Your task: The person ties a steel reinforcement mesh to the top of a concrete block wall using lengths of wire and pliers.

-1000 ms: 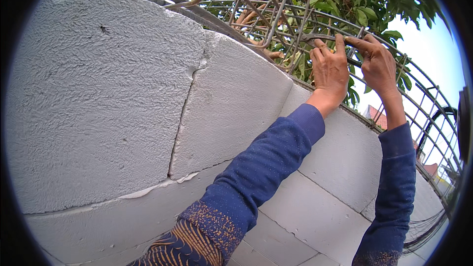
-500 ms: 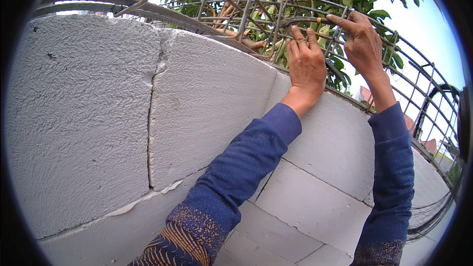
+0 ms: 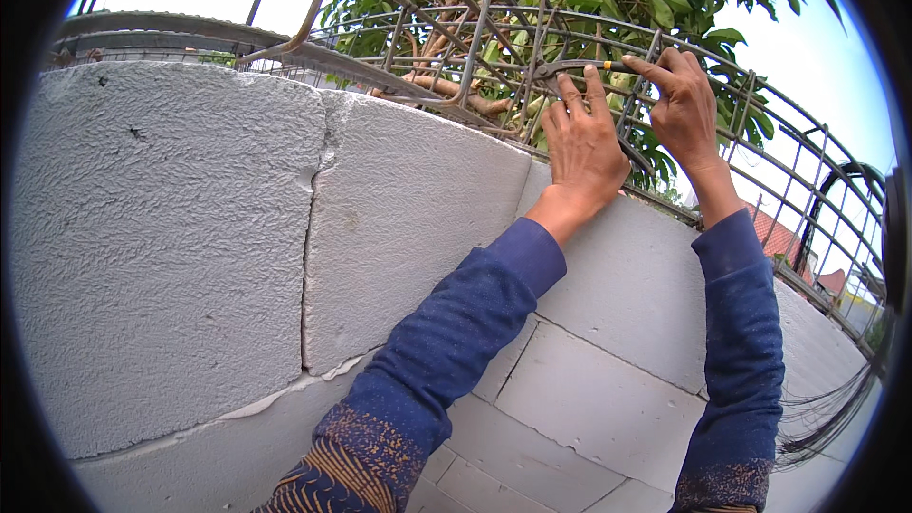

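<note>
My right hand (image 3: 686, 109) grips the end of a pair of pincers (image 3: 562, 66) with a dark metal head and a yellow band on the handle; its index finger lies along that handle. The head of the pincers touches the upright steel bars of a rebar cage (image 3: 484, 24). My left hand (image 3: 584, 152) is raised beside it, back toward me, two fingers stretched over the pincers just behind the head. Its thumb and palm are hidden. A dark bar (image 3: 636, 158), possibly the second handle, shows behind that hand. Any tie wire is too small to make out.
A wall of pale lightweight blocks (image 3: 418, 199) rises before me, the cage running along its top. Behind are leafy branches (image 3: 655, 0). At right hang loose dark wires (image 3: 826, 418) and a black cable loop (image 3: 845, 171), with a red tiled roof (image 3: 769, 228) beyond.
The hands, pincers and wall top sit slightly lower in the picture, as my view has shifted. The pincers stay at the same bars, and my left index finger now reaches over the handle.
</note>
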`<act>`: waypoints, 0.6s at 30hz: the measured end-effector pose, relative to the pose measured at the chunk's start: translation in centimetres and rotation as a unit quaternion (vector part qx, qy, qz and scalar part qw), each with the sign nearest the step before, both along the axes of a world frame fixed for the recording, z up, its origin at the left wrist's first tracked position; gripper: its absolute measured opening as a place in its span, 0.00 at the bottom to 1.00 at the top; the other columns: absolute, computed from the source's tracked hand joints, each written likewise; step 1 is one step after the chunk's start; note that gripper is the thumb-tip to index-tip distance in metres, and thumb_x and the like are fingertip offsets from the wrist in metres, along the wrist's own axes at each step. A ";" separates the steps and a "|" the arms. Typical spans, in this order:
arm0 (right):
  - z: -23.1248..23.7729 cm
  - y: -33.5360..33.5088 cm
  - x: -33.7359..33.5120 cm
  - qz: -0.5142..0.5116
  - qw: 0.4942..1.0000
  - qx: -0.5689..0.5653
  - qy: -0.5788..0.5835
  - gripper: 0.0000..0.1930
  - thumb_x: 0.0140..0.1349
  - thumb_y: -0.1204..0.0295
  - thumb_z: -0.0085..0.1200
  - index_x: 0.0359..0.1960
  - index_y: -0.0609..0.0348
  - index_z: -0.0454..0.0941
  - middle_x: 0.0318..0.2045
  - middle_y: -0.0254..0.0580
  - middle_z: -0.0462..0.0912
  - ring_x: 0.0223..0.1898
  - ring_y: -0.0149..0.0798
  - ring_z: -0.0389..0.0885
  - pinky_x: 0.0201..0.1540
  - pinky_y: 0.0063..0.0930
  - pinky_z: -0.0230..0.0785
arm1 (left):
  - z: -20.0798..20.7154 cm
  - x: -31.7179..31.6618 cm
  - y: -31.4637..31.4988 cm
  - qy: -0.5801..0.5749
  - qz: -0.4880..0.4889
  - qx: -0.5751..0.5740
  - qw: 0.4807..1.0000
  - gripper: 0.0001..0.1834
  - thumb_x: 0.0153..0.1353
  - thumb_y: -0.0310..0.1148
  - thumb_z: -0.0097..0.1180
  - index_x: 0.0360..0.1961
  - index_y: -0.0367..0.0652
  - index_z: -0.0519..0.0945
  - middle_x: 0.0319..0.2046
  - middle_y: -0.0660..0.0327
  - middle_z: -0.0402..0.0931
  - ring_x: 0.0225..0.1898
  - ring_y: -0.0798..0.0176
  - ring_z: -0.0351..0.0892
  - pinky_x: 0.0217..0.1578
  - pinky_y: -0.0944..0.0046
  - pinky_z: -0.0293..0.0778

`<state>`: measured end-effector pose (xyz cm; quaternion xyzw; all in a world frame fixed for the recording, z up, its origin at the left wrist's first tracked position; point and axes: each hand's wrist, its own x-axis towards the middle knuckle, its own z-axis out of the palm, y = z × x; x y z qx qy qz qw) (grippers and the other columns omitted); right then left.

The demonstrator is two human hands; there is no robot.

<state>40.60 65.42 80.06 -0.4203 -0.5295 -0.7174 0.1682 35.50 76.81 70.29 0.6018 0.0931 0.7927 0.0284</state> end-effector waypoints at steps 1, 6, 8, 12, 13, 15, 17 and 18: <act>-0.2 0.1 0.1 0.005 1.000 0.002 0.002 0.25 0.51 0.85 0.51 0.47 0.45 0.89 0.33 0.42 0.77 0.39 0.47 0.75 0.44 0.39 0.69 | 0.0 -1.1 -0.5 0.034 0.004 -0.027 0.999 0.48 0.48 0.27 0.62 0.71 0.29 0.57 0.61 0.34 0.64 0.62 0.36 0.65 0.64 0.43 0.60; -0.6 0.1 -1.0 0.023 1.000 0.006 -0.011 0.25 0.49 0.84 0.51 0.47 0.48 0.88 0.31 0.42 0.76 0.38 0.47 0.74 0.43 0.39 0.70 | 2.3 -1.1 0.0 -0.018 0.167 0.046 0.985 0.35 0.61 0.29 0.54 0.70 0.36 0.63 0.59 0.50 0.68 0.66 0.46 0.62 0.64 0.46 0.58; -0.6 0.3 -0.8 0.022 1.000 0.005 0.011 0.25 0.48 0.85 0.51 0.47 0.49 0.88 0.31 0.42 0.76 0.38 0.47 0.74 0.43 0.39 0.70 | 3.4 0.2 0.7 -0.039 0.187 0.083 0.978 0.30 0.64 0.30 0.49 0.68 0.37 0.66 0.60 0.54 0.69 0.66 0.49 0.64 0.64 0.47 0.59; -0.8 0.1 0.3 0.030 1.000 -0.006 -0.005 0.22 0.54 0.83 0.52 0.49 0.52 0.87 0.33 0.43 0.77 0.38 0.48 0.74 0.44 0.40 0.71 | 4.1 0.9 1.5 -0.085 0.146 0.110 0.979 0.23 0.61 0.26 0.52 0.58 0.39 0.71 0.53 0.56 0.74 0.62 0.52 0.68 0.59 0.54 0.65; -1.1 -0.2 0.4 0.025 1.000 -0.017 -0.004 0.20 0.57 0.83 0.53 0.49 0.53 0.86 0.34 0.43 0.78 0.40 0.48 0.75 0.44 0.40 0.71 | 4.0 0.8 1.4 -0.091 0.159 0.109 0.977 0.17 0.61 0.28 0.52 0.52 0.41 0.73 0.48 0.58 0.75 0.59 0.53 0.69 0.58 0.54 0.64; -0.9 -0.7 0.4 0.022 0.999 -0.028 0.010 0.19 0.58 0.82 0.52 0.49 0.55 0.86 0.34 0.44 0.78 0.41 0.48 0.75 0.45 0.39 0.71 | 4.2 0.7 0.9 -0.063 0.157 0.101 0.980 0.15 0.60 0.28 0.52 0.49 0.43 0.73 0.47 0.58 0.74 0.56 0.54 0.69 0.57 0.54 0.64; -0.6 -1.5 -0.6 -0.004 0.994 -0.078 0.082 0.21 0.57 0.76 0.52 0.54 0.57 0.83 0.39 0.47 0.80 0.48 0.49 0.75 0.52 0.40 0.69 | 4.5 0.6 1.2 -0.062 0.163 0.105 0.979 0.12 0.60 0.29 0.53 0.46 0.46 0.73 0.44 0.59 0.73 0.52 0.56 0.70 0.55 0.56 0.63; -1.0 -2.0 -1.0 -0.051 0.994 -0.070 0.065 0.25 0.54 0.74 0.53 0.57 0.58 0.81 0.43 0.49 0.79 0.51 0.50 0.74 0.55 0.41 0.66 | 4.5 0.7 1.1 -0.055 0.159 0.103 0.980 0.13 0.59 0.29 0.53 0.46 0.46 0.73 0.44 0.59 0.72 0.52 0.55 0.70 0.55 0.56 0.63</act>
